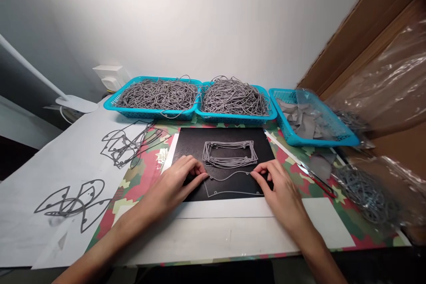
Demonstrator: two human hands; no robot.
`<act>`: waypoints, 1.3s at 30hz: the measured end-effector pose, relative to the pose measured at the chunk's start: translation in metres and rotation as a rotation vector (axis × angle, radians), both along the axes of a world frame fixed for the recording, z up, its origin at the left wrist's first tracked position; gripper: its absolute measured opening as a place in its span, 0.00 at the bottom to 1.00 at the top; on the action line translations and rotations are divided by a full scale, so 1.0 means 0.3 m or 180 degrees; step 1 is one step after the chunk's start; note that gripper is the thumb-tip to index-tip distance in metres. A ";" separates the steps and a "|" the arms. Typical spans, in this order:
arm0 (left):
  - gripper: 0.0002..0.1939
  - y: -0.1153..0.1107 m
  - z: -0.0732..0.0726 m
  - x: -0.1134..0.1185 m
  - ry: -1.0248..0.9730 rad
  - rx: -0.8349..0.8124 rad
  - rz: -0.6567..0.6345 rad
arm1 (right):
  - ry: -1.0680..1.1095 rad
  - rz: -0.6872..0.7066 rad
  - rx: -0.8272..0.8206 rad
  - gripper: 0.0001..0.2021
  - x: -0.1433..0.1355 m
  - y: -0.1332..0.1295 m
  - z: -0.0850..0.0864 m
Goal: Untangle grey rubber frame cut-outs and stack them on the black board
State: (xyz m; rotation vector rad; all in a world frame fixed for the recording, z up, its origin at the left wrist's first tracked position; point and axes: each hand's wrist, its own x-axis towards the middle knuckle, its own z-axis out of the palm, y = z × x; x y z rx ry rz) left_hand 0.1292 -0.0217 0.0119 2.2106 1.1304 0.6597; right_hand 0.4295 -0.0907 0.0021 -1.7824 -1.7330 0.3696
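Observation:
A thin grey gasket-like loop [229,193] lies on the black board [193,136], its upper edge wavy. My left hand [181,177] pinches its upper left corner between thumb and forefinger. At the upper right corner, my right hand [278,184] pinches the same loop, hiding part of its right side. Just beyond my hands, a stack of similar grey loops [229,162] forms a rough rectangle on the board.
Two blue baskets [149,114] [236,120] hold heaped grey loops; a third blue basket [299,141] holds grey flat pieces. Red-handled scissors [321,184] and bagged loops [369,195] lie right. Loose dark loops [89,202] lie left, near a lamp base [78,104].

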 end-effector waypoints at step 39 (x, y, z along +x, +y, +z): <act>0.19 0.324 0.192 -0.350 0.1622 -0.0210 0.1115 | -0.0090 0.0081 0.0801 0.18 0.076 0.280 -0.003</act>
